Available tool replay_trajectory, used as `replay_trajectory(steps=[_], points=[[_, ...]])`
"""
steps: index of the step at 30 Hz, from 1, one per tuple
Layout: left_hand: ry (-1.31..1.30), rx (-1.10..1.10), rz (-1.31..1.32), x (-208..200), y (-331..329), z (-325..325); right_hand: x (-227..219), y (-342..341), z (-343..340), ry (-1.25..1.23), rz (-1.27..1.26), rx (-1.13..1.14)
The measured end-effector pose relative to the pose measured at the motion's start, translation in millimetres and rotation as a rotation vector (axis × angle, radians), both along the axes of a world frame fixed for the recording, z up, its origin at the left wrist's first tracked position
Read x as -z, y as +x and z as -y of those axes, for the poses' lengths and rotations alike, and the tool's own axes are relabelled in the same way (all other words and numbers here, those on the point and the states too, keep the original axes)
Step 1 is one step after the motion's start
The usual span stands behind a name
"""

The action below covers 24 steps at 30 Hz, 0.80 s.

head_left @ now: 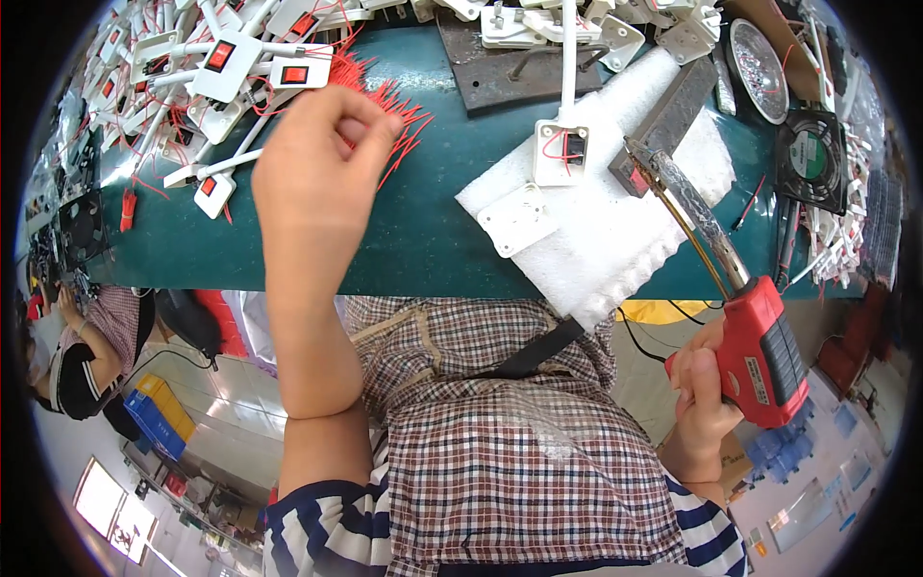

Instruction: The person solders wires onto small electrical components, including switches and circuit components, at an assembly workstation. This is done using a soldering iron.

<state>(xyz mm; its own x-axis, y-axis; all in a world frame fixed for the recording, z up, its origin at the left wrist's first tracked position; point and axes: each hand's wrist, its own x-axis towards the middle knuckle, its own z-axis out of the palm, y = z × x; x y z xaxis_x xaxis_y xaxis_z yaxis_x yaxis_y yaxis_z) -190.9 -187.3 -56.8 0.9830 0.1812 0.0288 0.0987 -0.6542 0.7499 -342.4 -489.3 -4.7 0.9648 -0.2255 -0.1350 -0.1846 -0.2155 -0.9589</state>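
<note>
Left hand [322, 154]: your fingers curl above the red wires [363, 79]; whether they pinch one, cannot tell.
Right hand [704, 385]: you grip the red soldering gun [764, 356] by its handle, tip near the dark bar [675, 109].
Switch housing [560, 159]: open, on white foam [608, 240] before you; cover plate [519, 219] just beside.
Desk [413, 250]: green; white switches [219, 69] heaped on your left.

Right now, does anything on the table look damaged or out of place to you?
Yes, a little. The white foam sheet lies askew; its lower right edge is ragged, and its near corner sticks out past the table. The white switch boxes at left lie in a tangled heap; I see no clear break.
</note>
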Motion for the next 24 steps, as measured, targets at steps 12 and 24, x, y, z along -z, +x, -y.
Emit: replay_trajectory(steps=[12,24], points=[[0.240,0.113,-0.086,7.4,-9.5,12.4,1.4,-4.2,3.8,0.001,0.018,-0.052],[-0.160,0.221,0.145,-9.4,-18.1,51.5,-2.4,-6.5,3.4,-0.069,-0.050,-0.034]])
